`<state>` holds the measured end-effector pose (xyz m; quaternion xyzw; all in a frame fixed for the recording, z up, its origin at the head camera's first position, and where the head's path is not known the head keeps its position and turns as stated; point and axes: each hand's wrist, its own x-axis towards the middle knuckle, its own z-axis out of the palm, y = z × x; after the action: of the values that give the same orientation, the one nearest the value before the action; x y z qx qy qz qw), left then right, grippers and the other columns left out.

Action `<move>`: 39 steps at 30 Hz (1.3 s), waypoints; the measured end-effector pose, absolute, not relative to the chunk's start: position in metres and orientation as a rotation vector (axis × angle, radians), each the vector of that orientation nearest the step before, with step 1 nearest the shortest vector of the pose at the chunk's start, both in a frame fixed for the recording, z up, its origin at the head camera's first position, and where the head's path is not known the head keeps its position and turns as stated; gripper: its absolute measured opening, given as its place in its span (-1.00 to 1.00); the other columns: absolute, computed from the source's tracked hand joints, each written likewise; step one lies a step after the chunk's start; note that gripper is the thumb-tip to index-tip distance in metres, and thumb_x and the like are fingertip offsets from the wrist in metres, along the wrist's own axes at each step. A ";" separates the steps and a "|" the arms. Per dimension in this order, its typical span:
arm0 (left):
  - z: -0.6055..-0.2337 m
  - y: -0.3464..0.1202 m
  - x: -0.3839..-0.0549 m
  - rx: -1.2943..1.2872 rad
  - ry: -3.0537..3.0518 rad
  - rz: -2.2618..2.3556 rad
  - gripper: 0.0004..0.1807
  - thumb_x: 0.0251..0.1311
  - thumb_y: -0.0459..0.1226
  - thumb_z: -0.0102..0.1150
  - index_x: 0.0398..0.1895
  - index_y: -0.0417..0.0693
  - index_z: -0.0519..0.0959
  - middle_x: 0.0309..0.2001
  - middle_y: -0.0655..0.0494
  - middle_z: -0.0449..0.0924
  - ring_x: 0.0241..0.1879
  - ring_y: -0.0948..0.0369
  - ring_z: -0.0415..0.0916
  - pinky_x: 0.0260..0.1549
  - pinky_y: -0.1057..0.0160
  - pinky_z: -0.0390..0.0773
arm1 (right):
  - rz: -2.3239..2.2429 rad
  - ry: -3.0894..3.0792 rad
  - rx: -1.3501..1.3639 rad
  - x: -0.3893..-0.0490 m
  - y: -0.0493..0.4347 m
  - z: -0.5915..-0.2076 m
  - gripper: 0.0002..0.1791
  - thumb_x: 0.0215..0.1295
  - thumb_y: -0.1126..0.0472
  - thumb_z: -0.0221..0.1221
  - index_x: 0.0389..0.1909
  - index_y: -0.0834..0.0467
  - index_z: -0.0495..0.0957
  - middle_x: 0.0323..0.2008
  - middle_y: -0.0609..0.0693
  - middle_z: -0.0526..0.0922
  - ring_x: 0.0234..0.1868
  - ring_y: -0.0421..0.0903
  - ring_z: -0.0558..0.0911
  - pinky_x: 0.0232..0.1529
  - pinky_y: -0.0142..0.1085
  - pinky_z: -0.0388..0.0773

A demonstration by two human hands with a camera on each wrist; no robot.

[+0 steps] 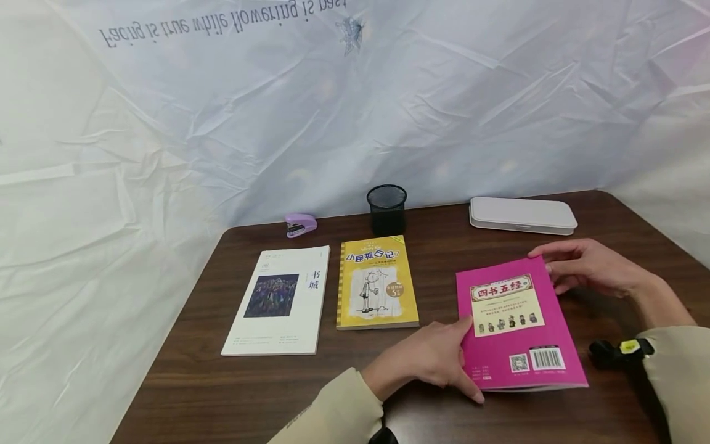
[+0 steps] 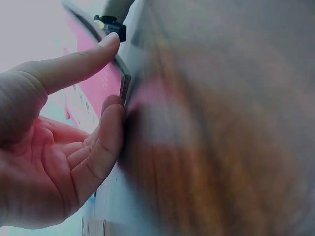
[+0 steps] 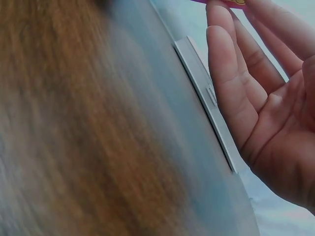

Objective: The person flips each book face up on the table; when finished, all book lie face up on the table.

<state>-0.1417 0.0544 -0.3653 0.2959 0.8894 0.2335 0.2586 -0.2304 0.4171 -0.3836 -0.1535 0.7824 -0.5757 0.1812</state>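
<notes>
A pink book (image 1: 499,354), cream title panel and barcode uppermost, lies at a slant over the right part of the dark wooden table (image 1: 222,394). My left hand (image 1: 429,354) holds its left side, with the thumb at the near left corner and the fingers along the edge. In the left wrist view, the thumb stretches past the pink cover (image 2: 106,81) while the fingers bend against the book's edge. My right hand (image 1: 593,268) pinches the far right corner. Only a sliver of that pink corner (image 3: 236,4) shows at the fingertips in the right wrist view.
Left of the pink book lie a yellow book (image 1: 346,308) and a white book (image 1: 305,308). Along the back stand a purple stapler (image 1: 302,223), a black mesh pen holder (image 1: 387,219) and a white case (image 1: 521,213). Pale cloth hangs behind the table.
</notes>
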 end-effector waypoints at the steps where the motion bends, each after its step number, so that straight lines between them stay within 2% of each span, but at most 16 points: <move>1: -0.365 0.055 -0.142 0.828 2.429 0.608 0.30 -0.13 0.09 0.73 0.66 0.11 0.13 -0.13 0.39 0.63 -0.28 0.49 0.51 -0.21 0.55 0.50 | -1.626 2.221 -0.436 -0.230 0.417 -0.383 -0.50 0.55 0.50 0.04 0.19 -0.10 0.70 -0.04 -0.11 0.82 -0.15 -0.02 0.81 -0.22 -0.04 0.82; 3: -0.366 0.055 -0.141 0.855 2.450 0.580 0.27 -0.13 0.12 0.72 0.64 0.11 0.16 -0.03 0.41 0.63 -0.18 0.51 0.47 -0.11 0.55 0.48 | -1.623 2.248 -0.437 -0.230 0.416 -0.382 -0.51 0.55 0.49 0.05 0.18 -0.10 0.71 -0.05 -0.13 0.82 -0.15 -0.03 0.82 -0.22 -0.04 0.82; 7: -0.365 0.055 -0.138 0.858 2.456 0.569 0.20 -0.11 0.13 0.70 0.59 0.13 0.21 0.02 0.40 0.63 -0.12 0.51 0.49 -0.03 0.51 0.51 | -1.612 2.308 -0.426 -0.229 0.411 -0.380 -0.54 0.53 0.48 0.08 0.16 -0.06 0.72 -0.06 -0.15 0.81 -0.17 -0.04 0.82 -0.23 -0.05 0.82; 12: -0.364 0.054 -0.135 0.886 2.490 0.525 0.07 -0.07 0.14 0.68 0.50 0.11 0.31 -0.03 0.39 0.65 -0.17 0.51 0.49 -0.10 0.52 0.52 | -1.616 2.376 -0.354 -0.228 0.405 -0.375 -0.61 0.51 0.46 0.14 0.14 0.00 0.72 -0.10 -0.14 0.81 -0.20 -0.01 0.81 -0.24 -0.07 0.82; 17: -0.362 0.053 -0.133 0.949 2.511 0.472 -0.06 0.03 0.10 0.62 0.46 0.11 0.39 0.01 0.38 0.66 -0.17 0.52 0.47 -0.15 0.55 0.51 | -1.640 2.402 -0.355 -0.228 0.402 -0.372 -0.60 0.49 0.47 0.15 0.12 0.00 0.73 -0.12 -0.13 0.81 -0.24 0.00 0.80 -0.26 -0.09 0.82; 23: -0.361 0.051 -0.131 1.007 2.507 0.407 -0.12 0.14 0.01 0.54 0.53 0.08 0.39 0.15 0.34 0.64 -0.06 0.48 0.48 -0.13 0.54 0.53 | -1.686 2.378 -0.418 -0.228 0.402 -0.370 -0.58 0.50 0.51 0.11 0.14 0.05 0.73 -0.06 -0.16 0.81 -0.24 -0.03 0.80 -0.27 -0.13 0.82; 27: -0.359 0.047 -0.131 1.039 2.530 0.367 -0.12 0.19 0.01 0.49 0.58 0.10 0.38 0.20 0.32 0.62 -0.05 0.46 0.47 -0.20 0.52 0.50 | -1.691 2.377 -0.425 -0.227 0.401 -0.366 -0.58 0.53 0.49 0.10 0.21 0.07 0.69 0.04 -0.24 0.80 -0.17 -0.08 0.79 -0.24 -0.17 0.81; 31: -0.354 0.041 -0.134 1.073 2.533 0.373 -0.17 0.23 -0.01 0.45 0.58 0.14 0.39 0.15 0.31 0.65 -0.14 0.45 0.45 -0.30 0.54 0.45 | -1.695 2.376 -0.431 -0.225 0.399 -0.360 -0.62 0.56 0.44 0.10 0.22 0.08 0.67 0.09 -0.29 0.78 -0.16 -0.12 0.77 -0.24 -0.20 0.80; 36: -0.348 0.035 -0.138 1.074 2.508 0.453 -0.25 0.27 -0.06 0.44 0.54 0.17 0.45 -0.10 0.33 0.67 -0.24 0.45 0.43 -0.38 0.54 0.44 | -1.734 2.390 -0.452 -0.224 0.397 -0.351 -0.68 0.56 0.46 0.07 0.19 0.20 0.63 0.09 -0.19 0.81 -0.34 -0.08 0.71 -0.35 -0.23 0.76; 39: -0.345 0.034 -0.141 1.064 2.498 0.501 -0.29 0.27 -0.10 0.44 0.51 0.18 0.49 -0.23 0.35 0.63 -0.28 0.46 0.42 -0.38 0.55 0.44 | -1.733 2.425 -0.451 -0.223 0.396 -0.348 -0.68 0.55 0.47 0.09 0.18 0.20 0.63 0.05 -0.14 0.83 -0.43 -0.07 0.66 -0.42 -0.24 0.72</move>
<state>-0.1411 0.0336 -0.3450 0.3784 0.8884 0.1783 0.1891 -0.2233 0.3964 -0.3480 -0.1492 0.8028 -0.5737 0.0634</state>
